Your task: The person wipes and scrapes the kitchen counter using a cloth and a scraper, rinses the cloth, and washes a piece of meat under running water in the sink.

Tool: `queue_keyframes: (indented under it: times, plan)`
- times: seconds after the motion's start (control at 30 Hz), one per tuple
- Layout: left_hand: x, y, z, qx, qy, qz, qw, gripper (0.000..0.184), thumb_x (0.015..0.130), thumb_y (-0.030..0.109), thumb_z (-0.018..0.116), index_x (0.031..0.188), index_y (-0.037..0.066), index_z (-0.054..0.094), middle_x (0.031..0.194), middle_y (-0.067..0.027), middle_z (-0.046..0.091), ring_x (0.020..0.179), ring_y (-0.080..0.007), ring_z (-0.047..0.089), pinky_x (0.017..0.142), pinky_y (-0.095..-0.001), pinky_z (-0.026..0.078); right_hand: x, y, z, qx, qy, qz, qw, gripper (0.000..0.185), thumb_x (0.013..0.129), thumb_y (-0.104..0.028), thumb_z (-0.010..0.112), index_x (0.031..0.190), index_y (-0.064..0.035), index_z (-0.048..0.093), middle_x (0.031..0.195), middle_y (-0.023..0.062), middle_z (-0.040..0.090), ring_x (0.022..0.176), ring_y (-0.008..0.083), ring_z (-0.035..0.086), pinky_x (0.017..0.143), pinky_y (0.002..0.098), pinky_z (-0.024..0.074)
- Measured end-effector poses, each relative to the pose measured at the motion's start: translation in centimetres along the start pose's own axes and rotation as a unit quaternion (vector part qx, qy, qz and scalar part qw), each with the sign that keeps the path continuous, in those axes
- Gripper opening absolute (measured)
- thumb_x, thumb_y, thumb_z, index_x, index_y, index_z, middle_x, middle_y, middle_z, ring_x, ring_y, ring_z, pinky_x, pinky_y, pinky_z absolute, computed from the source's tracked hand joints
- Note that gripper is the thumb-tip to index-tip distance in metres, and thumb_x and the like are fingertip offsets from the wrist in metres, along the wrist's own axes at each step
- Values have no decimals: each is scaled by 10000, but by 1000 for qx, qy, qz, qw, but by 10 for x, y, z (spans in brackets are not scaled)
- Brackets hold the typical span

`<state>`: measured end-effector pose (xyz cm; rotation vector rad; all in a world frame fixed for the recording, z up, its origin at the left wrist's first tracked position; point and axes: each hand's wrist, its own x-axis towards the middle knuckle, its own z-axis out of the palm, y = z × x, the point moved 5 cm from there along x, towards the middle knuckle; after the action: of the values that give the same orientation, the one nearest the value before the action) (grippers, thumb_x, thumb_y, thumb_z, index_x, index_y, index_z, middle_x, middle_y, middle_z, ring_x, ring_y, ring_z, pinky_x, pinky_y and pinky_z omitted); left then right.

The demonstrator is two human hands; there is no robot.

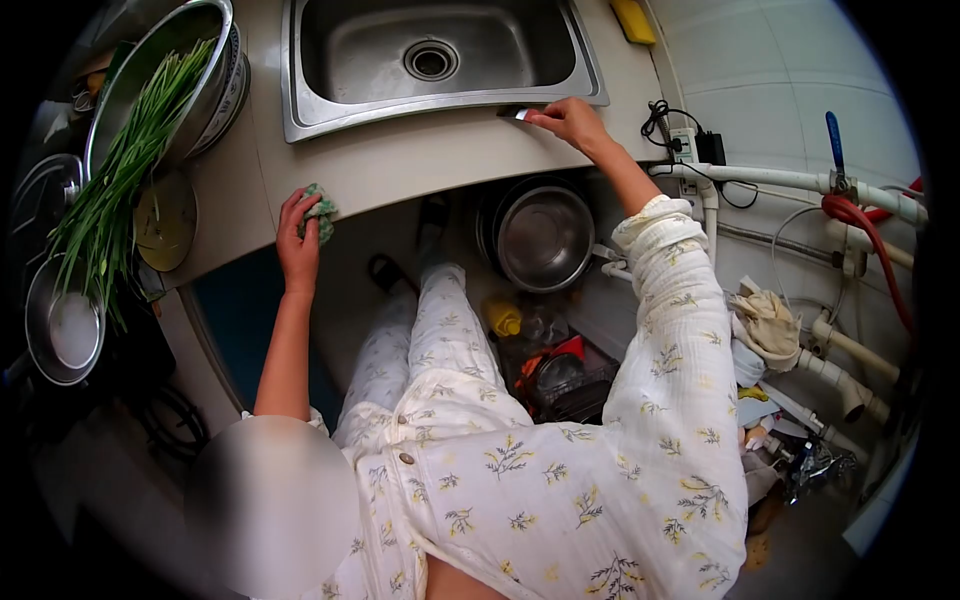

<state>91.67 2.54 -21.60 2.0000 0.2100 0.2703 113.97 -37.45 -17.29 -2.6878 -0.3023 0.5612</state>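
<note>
Wad of green stuff point(320, 214) is clutched in left hand point(298, 232) at the worktop point(400, 160) edge; right hand point(572, 122), well apart, pinches some small dark thing point(512, 113) by the sink point(380, 110).

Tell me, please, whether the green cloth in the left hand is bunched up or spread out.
Bunched up: the green cloth shows as a small, crumpled wad held in the left hand.

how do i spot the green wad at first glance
Find the sink. Toward the camera, at the edge of the counter, is the left hand. It holds the green wad, crumpled and compact, unlike the long green stalks farther left.
</note>
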Motion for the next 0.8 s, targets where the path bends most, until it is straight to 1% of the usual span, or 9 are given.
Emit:
queue_keyframes:
  times: [0.03, 0.23, 0.3, 0.4, 0.53, 0.63, 0.67, 0.77, 0.8]
  plan:
    - [0, 0, 1, -4, 2, 0, 1000, 357, 783, -61, 485, 1087, 67, 622, 1237, -121, 522, 1171, -263, 495, 982, -322, 370, 5, -7, 8, -1, -4, -51, 999, 416, 770, -460, 675, 832, -51, 713, 709, 141, 642, 654, 273, 597, 619, 367, 450]
    - [1, -1, -1, 8, -8, 0, 1000, 356, 782, -60, 486, 1085, 66, 624, 1237, -123, 524, 1176, -263, 492, 986, -320, 363, -3, 11, -9, -28, -16, -28, 999, 402, 774, -436, 677, 833, -40, 714, 690, 137, 640, 638, 274, 597, 611, 368, 450]
    - [0, 0, 0, 0, -1, -5, 1000, 359, 782, -60, 485, 1087, 68, 625, 1237, -124, 525, 1177, -264, 491, 988, -318, 361, -6, -1, -9, -33, -8, -22, 999, 394, 772, -428, 679, 830, -40, 714, 687, 136, 641, 637, 273, 601, 613, 367, 453]
    - [-2, 0, 1, 6, 6, -5, 1000, 345, 798, -52, 488, 1090, 71, 626, 1236, -121, 528, 1173, -265, 493, 986, -318, 361, 3, -39, 28, 16, 14, -81, 997, 345, 769, -393, 681, 846, -58, 713, 784, 142, 661, 733, 290, 617, 671, 368, 470]
    - [0, -2, -3, 9, 19, -28, 999, 308, 840, -16, 505, 1124, 52, 603, 1250, -126, 516, 1178, -269, 486, 991, -328, 358, -9, -48, 46, 73, 22, -45, 996, 338, 760, -398, 687, 849, -72, 709, 781, 138, 661, 745, 301, 620, 679, 382, 468]
    - [4, 14, 1, 56, 110, -9, 992, 300, 863, 20, 527, 1160, 22, 571, 1264, -135, 501, 1194, -276, 468, 999, -344, 353, -24, -17, 42, 95, 62, 3, 993, 347, 764, -402, 681, 799, -58, 699, 743, 137, 652, 708, 305, 613, 648, 383, 464]
    - [8, 23, 7, 99, 94, -10, 991, 395, 867, 46, 537, 1257, 8, 486, 1330, -178, 437, 1252, -315, 405, 1030, -378, 324, -28, 2, 35, 91, 79, 28, 992, 348, 768, -402, 678, 795, -56, 697, 732, 135, 650, 695, 309, 609, 637, 385, 461]
    - [14, 22, 51, 186, 75, 4, 980, 500, 868, 59, 532, 1341, 2, 381, 1399, -219, 340, 1309, -367, 312, 1068, -414, 272, -42, 42, 15, 92, 91, 77, 989, 352, 789, -395, 665, 801, -44, 686, 673, 127, 628, 614, 280, 585, 586, 376, 438]
    - [16, 28, 68, 214, 62, 23, 975, 537, 866, 60, 527, 1362, -8, 333, 1419, -234, 296, 1324, -385, 273, 1081, -426, 248, -47, 54, 13, 125, 107, 76, 983, 337, 800, -374, 662, 797, -38, 683, 647, 108, 614, 586, 241, 565, 563, 354, 424]
